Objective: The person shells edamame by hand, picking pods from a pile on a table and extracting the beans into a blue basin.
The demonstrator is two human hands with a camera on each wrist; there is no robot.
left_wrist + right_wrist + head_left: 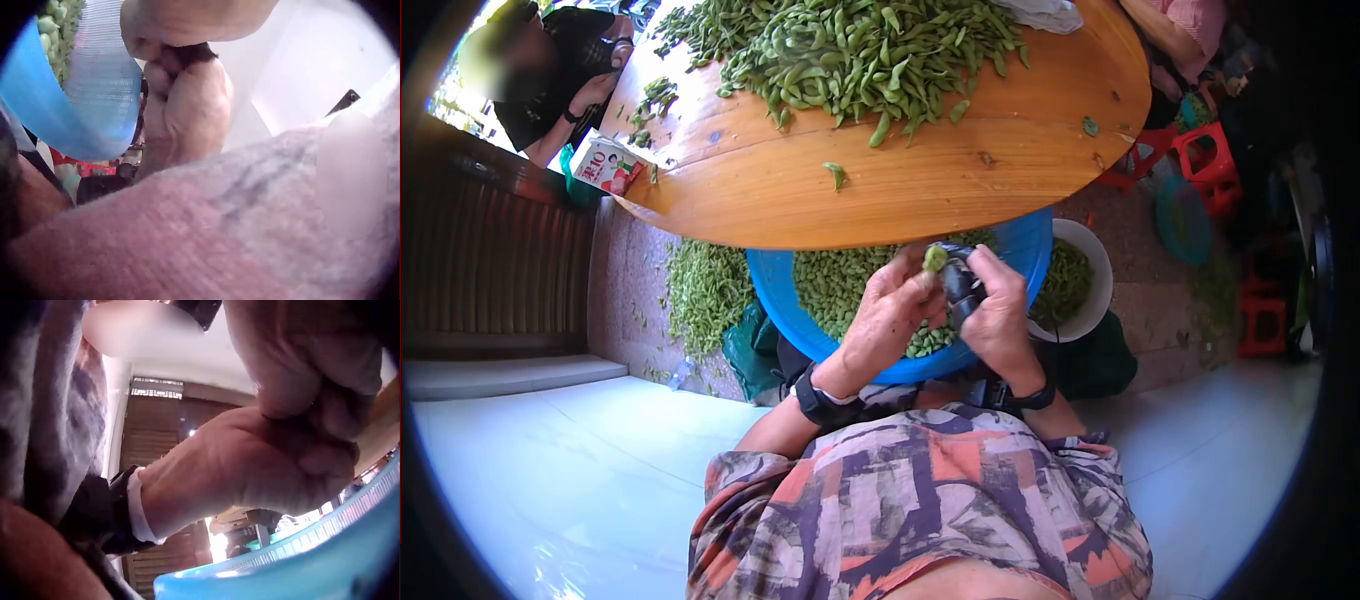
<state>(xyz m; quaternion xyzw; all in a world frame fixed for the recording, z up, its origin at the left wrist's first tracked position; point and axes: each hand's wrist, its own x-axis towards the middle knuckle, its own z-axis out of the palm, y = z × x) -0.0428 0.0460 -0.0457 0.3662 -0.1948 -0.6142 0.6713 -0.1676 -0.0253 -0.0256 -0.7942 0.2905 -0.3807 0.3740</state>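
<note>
In the head view my left hand [890, 310] pinches a green soybean pod [935, 260] between thumb and fingertips. My right hand [1000, 315] meets it from the other side, its fingers curled in at the pod. Shiny black material [963, 288] covers the front of the right fingers; whether it is worn or held I cannot tell. Both hands are over a blue basket [1037, 265] with shelled green beans [835, 290] in it. The left wrist view catches the right hand [190, 112] close against the left, while the pod is hidden there.
A wooden table [790, 205] stands just beyond the basket, bearing a heap of soybean pods [830, 60] and a printed carton [607, 165]. Pods lie on the floor at left [705, 295]; a white bucket [1100, 270] stands at right. Other people sit at the table's far corners.
</note>
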